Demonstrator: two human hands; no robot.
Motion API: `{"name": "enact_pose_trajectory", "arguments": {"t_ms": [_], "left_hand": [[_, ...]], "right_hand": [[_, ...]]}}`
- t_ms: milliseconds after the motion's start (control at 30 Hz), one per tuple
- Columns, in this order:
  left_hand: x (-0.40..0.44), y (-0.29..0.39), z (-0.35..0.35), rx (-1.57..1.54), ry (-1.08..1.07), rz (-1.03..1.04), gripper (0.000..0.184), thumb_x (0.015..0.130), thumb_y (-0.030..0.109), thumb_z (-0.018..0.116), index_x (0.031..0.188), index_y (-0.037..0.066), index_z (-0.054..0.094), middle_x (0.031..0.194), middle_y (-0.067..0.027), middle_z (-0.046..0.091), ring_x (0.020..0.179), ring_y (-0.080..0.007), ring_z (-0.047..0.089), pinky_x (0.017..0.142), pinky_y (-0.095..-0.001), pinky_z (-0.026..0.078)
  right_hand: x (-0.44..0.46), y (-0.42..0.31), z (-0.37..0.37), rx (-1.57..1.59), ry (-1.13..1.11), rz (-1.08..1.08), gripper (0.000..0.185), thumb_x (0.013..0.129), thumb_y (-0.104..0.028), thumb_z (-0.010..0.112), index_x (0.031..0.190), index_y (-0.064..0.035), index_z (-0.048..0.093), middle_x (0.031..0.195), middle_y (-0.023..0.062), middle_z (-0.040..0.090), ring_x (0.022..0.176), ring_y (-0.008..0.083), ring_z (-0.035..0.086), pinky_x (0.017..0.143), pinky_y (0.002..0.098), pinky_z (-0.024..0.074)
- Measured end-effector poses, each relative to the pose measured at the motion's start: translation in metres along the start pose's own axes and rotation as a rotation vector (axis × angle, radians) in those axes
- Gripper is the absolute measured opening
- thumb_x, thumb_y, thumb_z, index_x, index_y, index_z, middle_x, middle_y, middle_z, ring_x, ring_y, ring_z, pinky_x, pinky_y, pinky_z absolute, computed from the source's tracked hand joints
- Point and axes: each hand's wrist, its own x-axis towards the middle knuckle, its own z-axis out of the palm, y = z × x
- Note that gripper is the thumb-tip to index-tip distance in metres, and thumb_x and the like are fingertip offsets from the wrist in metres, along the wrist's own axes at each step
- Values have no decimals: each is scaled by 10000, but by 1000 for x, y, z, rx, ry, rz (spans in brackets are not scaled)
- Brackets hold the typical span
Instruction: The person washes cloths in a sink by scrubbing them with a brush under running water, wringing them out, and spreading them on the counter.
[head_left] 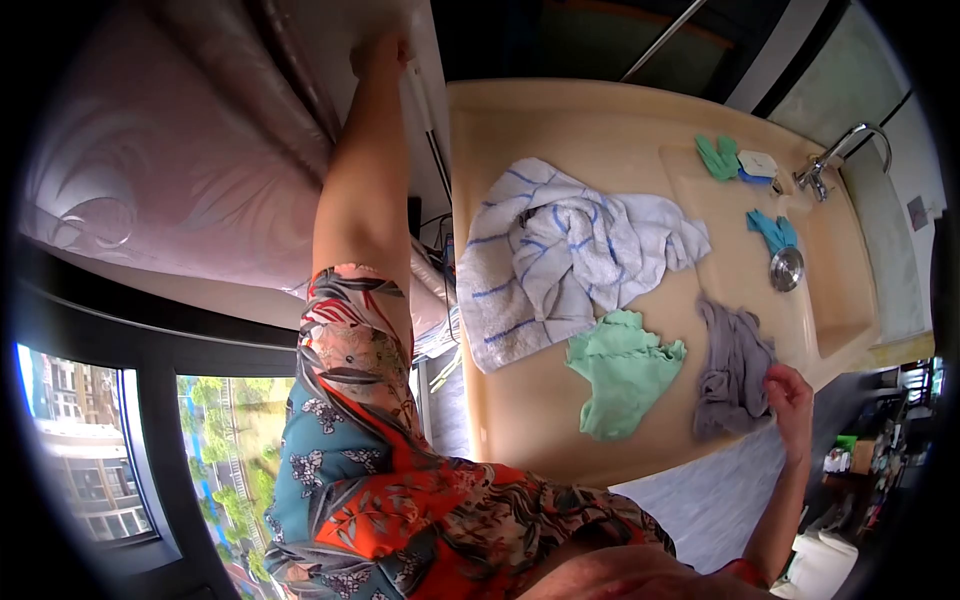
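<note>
My right hand (790, 392) is at the near right edge of the beige sink counter (520, 435), its fingers curled together on the edge of a crumpled grey cloth (733, 370). My left arm stretches far up and away to the left of the counter; my left hand (383, 55) is dim at the top, near a white pole, and its fingers are hard to make out. A white towel with blue stripes (575, 250) lies bunched on the counter. Between it and the grey cloth, nearer to me, rests a light green cloth (625, 375).
A chrome faucet (820, 178) stands at the far right by the basin (840, 290). Near it are green gloves (717, 157), a soap dish (757, 165), a blue cloth (772, 230) and a round metal strainer (787, 269). A pink curtain (180, 150) hangs on the left.
</note>
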Motion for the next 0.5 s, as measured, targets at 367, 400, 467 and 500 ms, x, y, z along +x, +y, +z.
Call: {"name": "enact_pose_trajectory", "arguments": {"t_ms": [367, 400, 467, 500], "left_hand": [[-84, 21, 53, -161, 473, -96, 257, 796, 106, 577, 1012, -31, 561, 967, -128, 574, 789, -220, 556, 690, -316, 481], [-91, 17, 54, -231, 463, -88, 263, 797, 119, 584, 1019, -22, 569, 993, -123, 568, 804, -204, 554, 695, -308, 470], [-110, 19, 61, -371, 446, -71, 275, 800, 143, 598, 1031, -4, 586, 1043, -113, 556, 835, -174, 550, 706, -291, 448], [-127, 25, 69, -263, 349, -7, 284, 803, 147, 599, 1052, 10, 585, 1046, -95, 567, 862, -163, 548, 730, -291, 443]], "right_hand": [[3, 22, 28, -416, 101, -329, 468, 755, -203, 627, 1187, -88, 488, 1135, 112, 535, 1036, 253, 507, 857, 336, 408], [4, 22, 35, -534, 116, -335, 482, 746, -229, 620, 1190, -101, 483, 1154, 121, 522, 1035, 284, 498, 867, 368, 396], [8, 24, 37, -594, 141, -369, 500, 746, -249, 609, 1203, -107, 464, 1166, 112, 511, 1041, 287, 478, 854, 392, 390], [9, 27, 38, -620, 151, -390, 509, 747, -259, 604, 1210, -109, 455, 1172, 108, 506, 1044, 288, 469, 847, 404, 388]]}}
